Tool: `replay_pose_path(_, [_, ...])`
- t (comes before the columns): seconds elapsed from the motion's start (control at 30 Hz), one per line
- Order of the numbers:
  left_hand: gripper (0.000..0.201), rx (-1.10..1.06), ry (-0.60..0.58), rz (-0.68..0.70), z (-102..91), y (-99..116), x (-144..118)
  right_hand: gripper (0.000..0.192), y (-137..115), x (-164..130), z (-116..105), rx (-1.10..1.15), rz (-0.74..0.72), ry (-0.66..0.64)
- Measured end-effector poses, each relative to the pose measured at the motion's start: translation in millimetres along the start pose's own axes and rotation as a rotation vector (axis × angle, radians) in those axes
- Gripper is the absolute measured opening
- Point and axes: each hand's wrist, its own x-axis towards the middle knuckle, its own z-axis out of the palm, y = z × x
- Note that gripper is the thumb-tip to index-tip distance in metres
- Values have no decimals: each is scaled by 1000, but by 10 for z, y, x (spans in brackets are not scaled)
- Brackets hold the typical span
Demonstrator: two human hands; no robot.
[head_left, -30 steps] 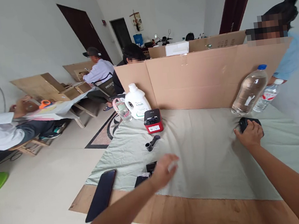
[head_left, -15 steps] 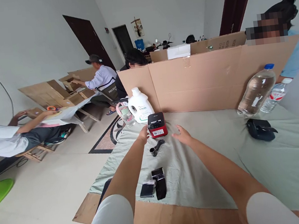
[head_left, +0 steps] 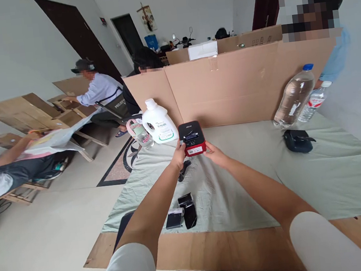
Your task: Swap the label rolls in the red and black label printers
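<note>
A small red and black printer (head_left: 190, 130) is held between my two hands, over the far part of the cloth, its top tipped toward me. My left hand (head_left: 179, 155) grips its left side, thumb on the near corner. At the lower right corner, my right hand (head_left: 216, 153) has its fingers closed on the red edge. Just below lies a curled black strip (head_left: 185, 169), partly behind my left hand. Closer to me are a black roll with a loose end (head_left: 189, 212) and a flat dark piece beside a white roll (head_left: 174, 220).
A white jug (head_left: 159, 122) and a pink-handled clear bottle (head_left: 142, 135) stand left of the printer. Behind is a cardboard partition (head_left: 223, 87). Two water bottles (head_left: 295, 96) and a dark pouch (head_left: 297, 141) are at right. Other people sit beyond the table.
Both hands have closed in from either side and taken hold of the printer. It now tilts, showing more of its top. The camera view has turned a little.
</note>
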Motion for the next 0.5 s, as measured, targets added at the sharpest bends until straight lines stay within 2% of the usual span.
replay_pose_path(0.13, [58,-70,-133,83,445,0,-324,66,-218,-574,-537,-51,15,12])
replay_pose_path(0.27, [58,-106,-217,24,841,-276,-744,65,-294,-1238,-912,-110,6,79])
replay_pose_path(0.37, [61,-117,-250,-25,1015,-555,-1083,64,-253,-1679,-1067,-158,31,120])
replay_pose_path(0.5, [62,-132,-286,-90,1086,-777,-1451,64,-170,-2112,-1116,-163,54,167])
